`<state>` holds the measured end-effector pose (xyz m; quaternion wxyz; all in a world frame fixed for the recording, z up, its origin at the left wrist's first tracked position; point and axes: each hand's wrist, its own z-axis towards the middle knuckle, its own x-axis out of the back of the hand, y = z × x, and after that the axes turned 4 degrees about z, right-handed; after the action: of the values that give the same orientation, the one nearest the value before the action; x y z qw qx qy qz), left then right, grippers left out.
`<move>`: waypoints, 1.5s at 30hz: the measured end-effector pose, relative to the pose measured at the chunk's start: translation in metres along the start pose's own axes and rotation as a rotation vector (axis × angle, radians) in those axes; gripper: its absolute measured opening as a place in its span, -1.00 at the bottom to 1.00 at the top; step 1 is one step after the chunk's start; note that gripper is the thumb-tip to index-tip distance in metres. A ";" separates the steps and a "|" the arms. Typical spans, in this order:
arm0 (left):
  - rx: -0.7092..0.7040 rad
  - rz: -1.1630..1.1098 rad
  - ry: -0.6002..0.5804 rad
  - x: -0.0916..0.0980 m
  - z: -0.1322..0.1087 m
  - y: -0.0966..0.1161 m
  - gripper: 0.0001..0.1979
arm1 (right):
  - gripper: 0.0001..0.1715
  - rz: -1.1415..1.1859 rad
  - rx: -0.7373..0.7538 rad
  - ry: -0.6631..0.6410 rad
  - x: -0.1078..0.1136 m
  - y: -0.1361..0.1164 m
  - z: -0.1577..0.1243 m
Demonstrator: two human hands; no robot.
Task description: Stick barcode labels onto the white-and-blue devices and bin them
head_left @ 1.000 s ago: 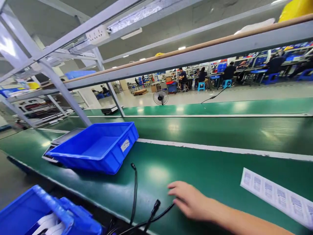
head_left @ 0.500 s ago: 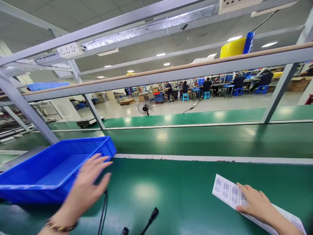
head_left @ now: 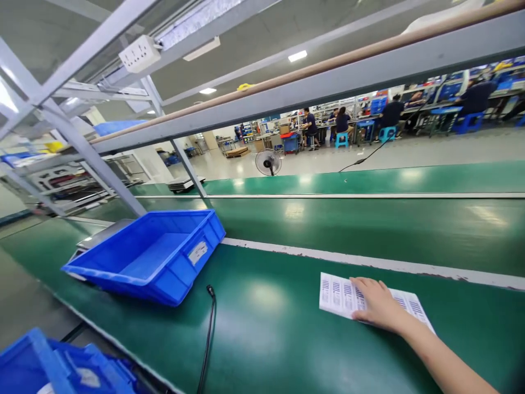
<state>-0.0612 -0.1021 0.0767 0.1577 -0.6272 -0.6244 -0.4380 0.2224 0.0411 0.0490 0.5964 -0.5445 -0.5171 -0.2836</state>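
My right hand [head_left: 377, 304] lies flat, fingers spread, on a white sheet of barcode labels [head_left: 340, 294] on the green bench top [head_left: 279, 323]. The sheet sticks out to the left of the hand and behind it to the right. My left hand is out of view. A shallow blue bin [head_left: 150, 254] sits to the left on the bench, resting on a flat grey scale [head_left: 96, 236]. A black cable [head_left: 207, 334] runs from near the bin down to the bench's front edge.
A second blue bin [head_left: 49, 366] stands below the bench at the bottom left. A grey metal frame [head_left: 94, 158] and shelf rail cross above the bench. Beyond it are a green conveyor belt [head_left: 369, 219], a floor fan [head_left: 266, 162] and seated workers at far tables.
My left hand, which reached toward the blue bin, has left the view. My right hand has slid the label sheet left toward the bench's middle. The camera has swung left and tilted.
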 end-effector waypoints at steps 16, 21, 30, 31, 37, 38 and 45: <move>-0.175 -0.165 0.521 0.051 0.119 -0.003 -0.58 | -0.21 0.075 0.116 -0.008 -0.029 -0.046 -0.017; -0.205 -0.346 0.514 0.047 0.115 -0.007 -0.69 | -0.55 0.139 0.223 0.019 -0.031 -0.067 0.001; -0.225 -0.527 0.504 0.052 0.118 -0.008 -0.87 | -0.58 0.436 0.154 -0.129 -0.018 -0.065 0.000; -0.228 -0.542 0.501 0.052 0.118 -0.008 -0.85 | -0.57 0.454 0.159 -0.133 -0.017 -0.064 0.000; -0.218 -0.634 0.457 0.047 0.122 -0.007 -0.79 | -0.46 0.431 0.157 -0.060 -0.028 -0.049 0.005; -0.204 -0.654 0.448 0.046 0.124 -0.007 -0.79 | -0.44 0.404 0.178 -0.002 -0.034 -0.046 0.006; -0.126 -0.729 0.433 0.044 0.131 -0.010 -0.80 | -0.65 0.155 0.541 0.416 -0.050 -0.050 0.016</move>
<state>-0.0312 0.0256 0.0316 0.0815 -0.2674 -0.7298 -0.6239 0.1572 0.0325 0.0184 0.8315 -0.3350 -0.3979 -0.1950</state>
